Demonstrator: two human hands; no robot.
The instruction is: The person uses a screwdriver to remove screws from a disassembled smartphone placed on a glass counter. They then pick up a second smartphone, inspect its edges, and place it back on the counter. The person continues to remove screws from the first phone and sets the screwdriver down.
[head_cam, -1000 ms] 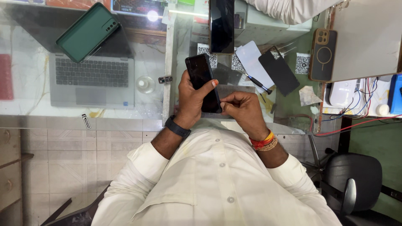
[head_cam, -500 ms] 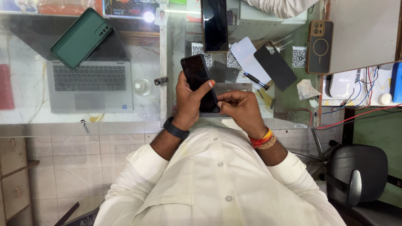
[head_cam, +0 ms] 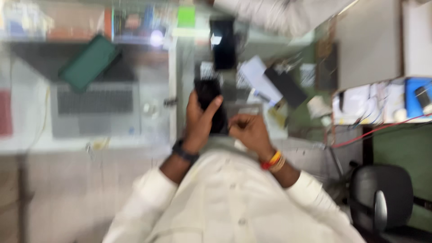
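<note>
1. The person wears a white shirt [head_cam: 234,202] with long sleeves, pushed up short of the wrists.
2. 1 small button shows on the shirt front, low in the view.
3. The left hand [head_cam: 200,119] has a dark band, like a watch [head_cam: 184,152], at its wrist.
4. The right hand [head_cam: 248,131] has several bangles [head_cam: 272,160] at its wrist: red, orange and yellow.
5. Blur hides finer detail.
</note>
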